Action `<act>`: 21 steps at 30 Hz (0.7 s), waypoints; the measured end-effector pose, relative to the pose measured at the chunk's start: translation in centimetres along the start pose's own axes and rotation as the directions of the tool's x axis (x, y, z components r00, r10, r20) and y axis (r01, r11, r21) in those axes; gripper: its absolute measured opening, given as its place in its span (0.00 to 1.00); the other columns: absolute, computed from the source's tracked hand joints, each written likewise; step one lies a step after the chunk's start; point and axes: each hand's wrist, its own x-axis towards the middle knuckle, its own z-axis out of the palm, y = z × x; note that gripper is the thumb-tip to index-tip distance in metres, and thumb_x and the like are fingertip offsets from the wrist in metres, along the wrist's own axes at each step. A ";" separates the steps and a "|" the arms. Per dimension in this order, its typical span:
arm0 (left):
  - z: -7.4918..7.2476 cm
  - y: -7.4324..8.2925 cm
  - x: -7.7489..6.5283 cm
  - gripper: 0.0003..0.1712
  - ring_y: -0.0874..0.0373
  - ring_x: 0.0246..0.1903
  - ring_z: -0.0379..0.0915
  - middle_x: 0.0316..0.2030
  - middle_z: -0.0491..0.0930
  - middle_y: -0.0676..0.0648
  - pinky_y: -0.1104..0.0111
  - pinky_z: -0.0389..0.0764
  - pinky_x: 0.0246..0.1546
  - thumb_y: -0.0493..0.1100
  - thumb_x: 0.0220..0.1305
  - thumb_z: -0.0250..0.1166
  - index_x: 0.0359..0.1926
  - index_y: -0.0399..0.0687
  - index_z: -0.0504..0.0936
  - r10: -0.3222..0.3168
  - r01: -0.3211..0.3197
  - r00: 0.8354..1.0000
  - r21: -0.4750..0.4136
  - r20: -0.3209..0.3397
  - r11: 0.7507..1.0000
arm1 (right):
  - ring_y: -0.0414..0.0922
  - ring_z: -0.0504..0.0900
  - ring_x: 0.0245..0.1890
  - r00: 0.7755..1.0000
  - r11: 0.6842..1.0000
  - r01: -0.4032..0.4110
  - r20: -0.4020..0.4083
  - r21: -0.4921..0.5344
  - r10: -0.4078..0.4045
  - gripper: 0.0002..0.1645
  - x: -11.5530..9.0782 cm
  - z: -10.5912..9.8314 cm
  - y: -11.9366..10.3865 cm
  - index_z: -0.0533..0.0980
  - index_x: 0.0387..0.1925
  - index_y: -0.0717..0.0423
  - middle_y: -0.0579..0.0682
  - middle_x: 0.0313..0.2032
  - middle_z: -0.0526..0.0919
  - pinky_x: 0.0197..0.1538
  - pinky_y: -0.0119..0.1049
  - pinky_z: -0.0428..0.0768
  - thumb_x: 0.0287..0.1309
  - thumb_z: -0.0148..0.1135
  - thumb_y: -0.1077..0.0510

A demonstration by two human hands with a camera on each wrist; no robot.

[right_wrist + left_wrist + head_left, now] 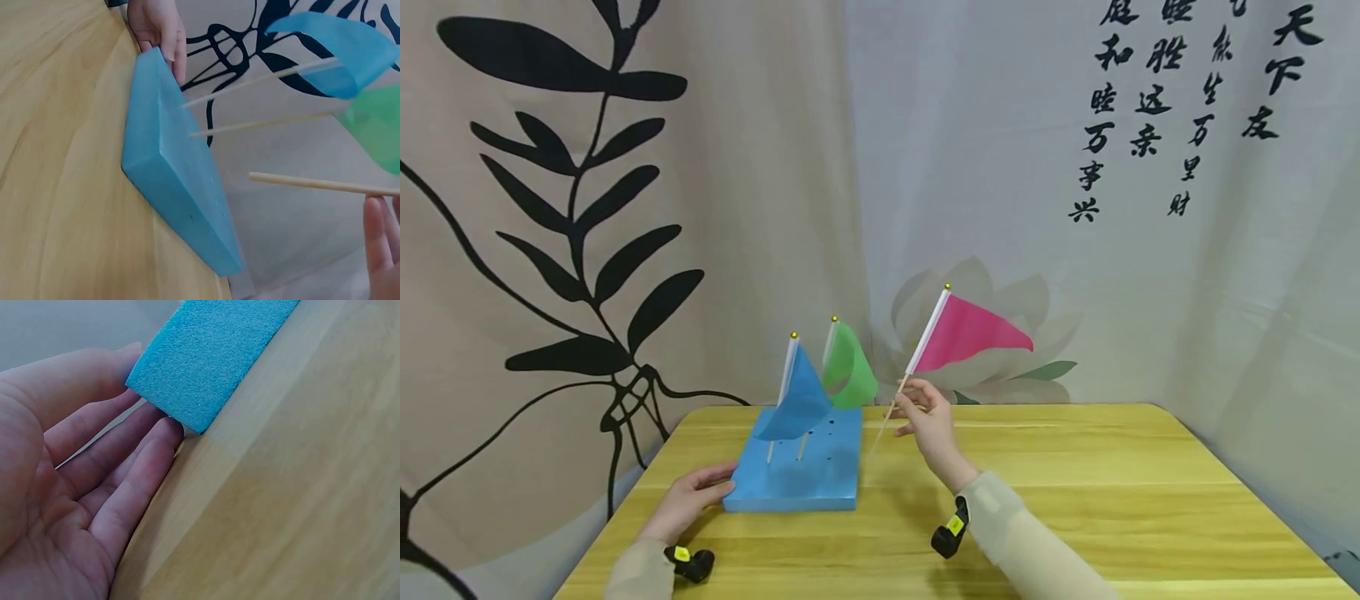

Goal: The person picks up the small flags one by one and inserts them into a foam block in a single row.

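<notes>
A blue foam block [797, 492] with small holes lies flat on the table. Two small flags stand upright in it on thin wooden sticks: a blue flag [802, 404] at the left and a green flag [853, 367] behind it. My left hand [691, 498] holds the block's near left corner, with the thumb and fingers on different sides of it [165, 381]. To the right of the block, my right hand [934, 429] pinches the stick of a pink flag [973, 333]. That stick [312, 182] is tilted, its bare lower end in the air beside the block.
The wooden table [1112, 492] stretches out to the right of the block. Behind it hangs a pale curtain [767, 167] printed with dark leaves, a lotus and black writing. Each wrist wears a black camera strap [951, 529].
</notes>
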 end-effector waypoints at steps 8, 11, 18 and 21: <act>0.2 0.0 -0.2 0.36 0.44 0.57 0.70 0.61 0.72 0.34 0.58 0.79 0.50 0.49 0.63 0.68 0.64 0.31 0.71 0.012 -0.012 1.000 -0.021 -0.005 1.000 | 0.54 0.86 0.32 0.998 0.999 0.028 0.054 0.044 -0.030 0.15 -0.5 2.5 0.2 0.73 0.50 0.69 0.70 0.40 0.80 0.23 0.36 0.83 0.64 0.61 0.64; 0.3 -0.1 -0.2 0.35 0.44 0.57 0.71 0.61 0.72 0.34 0.58 0.79 0.50 0.49 0.63 0.68 0.64 0.31 0.71 0.010 -0.010 1.000 -0.024 -0.003 1.000 | 0.53 0.86 0.33 0.996 0.998 0.039 0.079 0.047 -0.043 0.15 -1.1 3.1 0.0 0.74 0.51 0.67 0.72 0.41 0.79 0.23 0.36 0.83 0.65 0.60 0.65; 0.1 0.1 -0.3 0.35 0.44 0.56 0.71 0.61 0.71 0.34 0.58 0.78 0.51 0.49 0.64 0.67 0.64 0.31 0.70 0.017 -0.017 1.000 -0.028 0.002 0.999 | 0.50 0.86 0.33 0.988 0.996 0.084 0.129 0.022 -0.086 0.16 -2.1 4.6 -1.5 0.75 0.52 0.64 0.67 0.38 0.81 0.24 0.41 0.84 0.64 0.61 0.63; 0.0 0.0 -0.3 0.35 0.45 0.56 0.71 0.61 0.71 0.34 0.58 0.78 0.51 0.49 0.64 0.67 0.64 0.32 0.70 0.017 -0.017 1.000 -0.033 0.002 0.999 | 0.50 0.86 0.33 0.984 0.997 0.081 0.160 0.009 -0.082 0.15 -2.4 5.3 -2.1 0.75 0.51 0.64 0.67 0.37 0.82 0.25 0.40 0.84 0.65 0.61 0.62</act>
